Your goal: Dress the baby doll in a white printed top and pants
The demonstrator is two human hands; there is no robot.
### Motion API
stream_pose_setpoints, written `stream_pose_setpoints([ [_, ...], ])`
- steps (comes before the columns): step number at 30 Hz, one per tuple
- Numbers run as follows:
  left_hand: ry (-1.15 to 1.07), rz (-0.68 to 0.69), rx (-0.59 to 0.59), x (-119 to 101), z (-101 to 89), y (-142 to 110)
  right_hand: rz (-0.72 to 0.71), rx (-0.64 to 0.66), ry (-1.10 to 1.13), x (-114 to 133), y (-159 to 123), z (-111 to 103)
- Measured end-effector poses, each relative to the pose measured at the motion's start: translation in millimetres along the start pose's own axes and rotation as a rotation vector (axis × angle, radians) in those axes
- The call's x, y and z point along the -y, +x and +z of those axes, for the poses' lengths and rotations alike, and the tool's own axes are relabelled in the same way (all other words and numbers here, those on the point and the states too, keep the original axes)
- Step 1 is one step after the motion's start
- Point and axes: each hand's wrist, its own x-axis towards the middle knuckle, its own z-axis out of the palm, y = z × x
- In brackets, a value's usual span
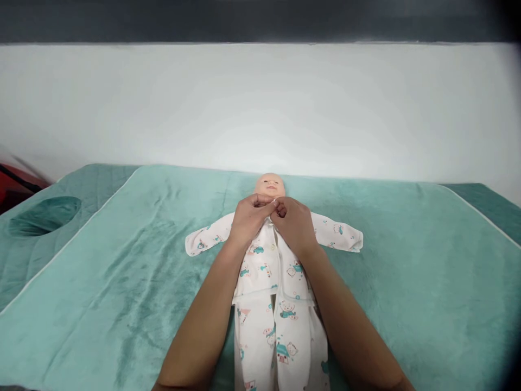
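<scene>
A baby doll (270, 183) lies on its back, its head toward the wall. It wears a white printed jacket (260, 260) with sleeves spread to both sides, and matching printed trousers (256, 336). At the doll's neck, my left hand (253, 216) pinches the jacket's collar edge from the left. My right hand (293, 218) meets it there, thumb and fingers closed on the same collar. My fingers hide the fastening they hold. Below them the jacket's front edges hang loosely together, with a small gap down the middle.
A teal plush blanket (122, 282) with some wrinkles covers the bed. On the left, the quilted bed cover (24, 271) has an oval hole (45, 216). Behind stands a white wall (260, 108). Something red (14, 184) shows at the far left edge.
</scene>
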Motion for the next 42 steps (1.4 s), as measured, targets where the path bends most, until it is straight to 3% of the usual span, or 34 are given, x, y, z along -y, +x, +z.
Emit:
stream_pose_setpoints([
  [8,0.179,0.058,-0.108,3.7,2.7,1.2,0.096,0.045,0.240,-4.2,2.1,3.0],
  [17,0.178,0.065,-0.071,1.3,2.9,0.0,0.194,0.282,0.592,-14.2,4.7,-14.1],
  [27,0.113,0.053,-0.036,1.5,2.2,2.2,0.209,0.279,0.763,-26.9,8.9,-13.1],
  [32,0.171,0.102,-0.025,3.3,2.1,2.8,0.237,0.191,0.727,-27.4,9.7,-6.1],
  [42,0.235,0.132,-0.025,1.3,1.6,1.7,0.266,0.205,0.762,-24.7,10.0,-6.0],
])
